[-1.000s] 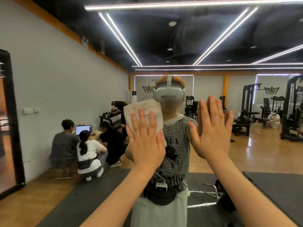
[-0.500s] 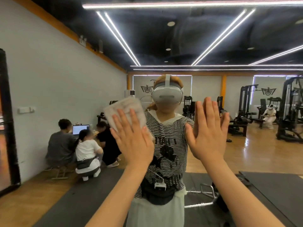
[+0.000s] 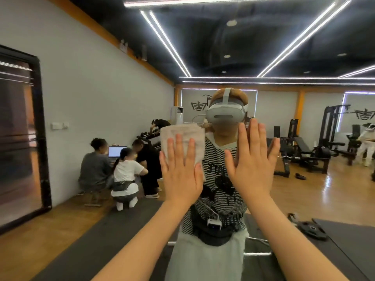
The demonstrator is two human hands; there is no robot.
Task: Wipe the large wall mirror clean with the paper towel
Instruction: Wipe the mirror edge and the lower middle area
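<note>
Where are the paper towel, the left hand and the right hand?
paper towel (image 3: pixel 182 134): head view, upper part above the fingers.
left hand (image 3: pixel 181 175): head view, back of the hand, flat on the towel.
right hand (image 3: pixel 251 169): head view, back of the hand.

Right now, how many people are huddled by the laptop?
3: one in grey left of the laptop, one in white crouching below it, one in black at right. Others may be hidden.

Two hands (image 3: pixel 182 175) (image 3: pixel 251 169), one paper towel (image 3: pixel 182 131), one mirror (image 3: pixel 101 88)
</note>
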